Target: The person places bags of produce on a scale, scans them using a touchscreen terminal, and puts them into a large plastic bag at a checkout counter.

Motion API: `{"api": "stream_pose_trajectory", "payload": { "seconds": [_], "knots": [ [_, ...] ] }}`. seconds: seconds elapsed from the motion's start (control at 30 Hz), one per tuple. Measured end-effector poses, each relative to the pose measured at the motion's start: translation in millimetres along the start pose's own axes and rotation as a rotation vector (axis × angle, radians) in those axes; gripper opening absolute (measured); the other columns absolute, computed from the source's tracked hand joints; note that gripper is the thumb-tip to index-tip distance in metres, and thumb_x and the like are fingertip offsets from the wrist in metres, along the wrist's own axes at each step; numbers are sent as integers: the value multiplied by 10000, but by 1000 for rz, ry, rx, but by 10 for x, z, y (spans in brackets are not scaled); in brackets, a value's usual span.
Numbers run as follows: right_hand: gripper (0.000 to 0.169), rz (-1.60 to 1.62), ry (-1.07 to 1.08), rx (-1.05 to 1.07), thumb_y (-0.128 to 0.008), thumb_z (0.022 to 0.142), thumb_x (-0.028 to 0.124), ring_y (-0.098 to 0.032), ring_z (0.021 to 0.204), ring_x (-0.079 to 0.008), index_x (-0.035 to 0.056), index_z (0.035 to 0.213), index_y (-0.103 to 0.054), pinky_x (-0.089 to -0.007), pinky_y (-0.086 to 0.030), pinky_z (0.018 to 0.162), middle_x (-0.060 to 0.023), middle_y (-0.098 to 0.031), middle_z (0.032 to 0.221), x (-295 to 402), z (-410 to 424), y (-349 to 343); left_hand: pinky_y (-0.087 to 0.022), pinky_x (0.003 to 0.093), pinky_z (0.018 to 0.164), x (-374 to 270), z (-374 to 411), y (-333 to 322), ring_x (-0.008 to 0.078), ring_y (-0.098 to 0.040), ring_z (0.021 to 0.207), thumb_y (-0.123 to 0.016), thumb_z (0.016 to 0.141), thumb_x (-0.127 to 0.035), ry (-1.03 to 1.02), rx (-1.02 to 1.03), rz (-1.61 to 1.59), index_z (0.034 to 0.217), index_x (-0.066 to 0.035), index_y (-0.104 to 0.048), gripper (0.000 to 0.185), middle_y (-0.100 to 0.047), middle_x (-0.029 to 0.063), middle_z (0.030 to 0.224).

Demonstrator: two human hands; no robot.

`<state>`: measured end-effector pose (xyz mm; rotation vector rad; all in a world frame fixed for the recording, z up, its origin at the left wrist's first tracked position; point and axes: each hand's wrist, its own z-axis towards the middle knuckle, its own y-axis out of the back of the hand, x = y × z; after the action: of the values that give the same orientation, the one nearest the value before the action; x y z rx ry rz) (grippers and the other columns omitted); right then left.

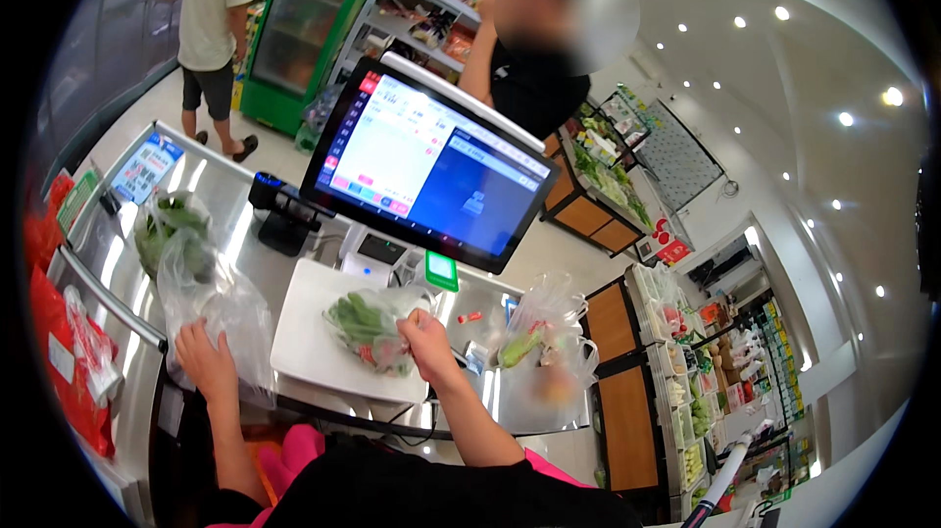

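Observation:
My right hand pinches the gathered side of a clear plastic bag of green vegetables. That bag rests on the white platform of a counter scale. My left hand lies with fingers apart against a crumpled clear plastic bag at the left of the platform. No firm grip is visible there. Behind it, more leafy greens in a clear bag rest on the metal counter.
A tilted touchscreen monitor rises behind the scale, beside a black scanner. Bagged vegetables sit on the right end. Red plastic bags hang at the left. One person stands beyond the monitor, another near a green refrigerator.

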<state>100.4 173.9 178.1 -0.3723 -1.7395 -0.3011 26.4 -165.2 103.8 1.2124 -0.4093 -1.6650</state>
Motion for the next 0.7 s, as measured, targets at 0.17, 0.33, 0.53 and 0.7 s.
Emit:
{"api": "stream_pose_trajectory", "payload": {
  "seconds": [0.17,0.33,0.53,0.7],
  "knots": [
    [256,231,-136,46,-643,905,44,-434,541,-92,117,746,-455,-246,-362,517,18,-479,652,169,-176,79,-409,460,934,177,-51,-197,343,-524,1078,-706,808,-60,14,68,-45,948,-28,-608,174,-560,126,1050],
    [258,309,-190,102,-658,924,102,-447,591,-64,136,754,-467,-241,-349,527,36,-487,687,155,-415,119,-385,474,1007,106,-40,-228,379,-486,1215,-735,811,-105,11,5,-55,1222,-25,-559,454,-526,167,1280],
    [276,275,-220,101,-645,935,69,-425,603,-73,116,736,-460,-246,-361,544,32,-468,678,312,-604,72,-332,481,1105,103,-20,-290,391,-386,1379,-774,770,-92,41,30,38,1347,-64,-519,631,-396,182,1498],
    [278,304,-199,133,-631,938,62,-416,586,-76,112,732,-451,-250,-351,541,28,-473,679,267,-600,67,-318,492,1124,129,19,-354,399,-331,1426,-783,730,-37,17,59,27,1284,-72,-560,599,-346,191,1543]
  ]
}}
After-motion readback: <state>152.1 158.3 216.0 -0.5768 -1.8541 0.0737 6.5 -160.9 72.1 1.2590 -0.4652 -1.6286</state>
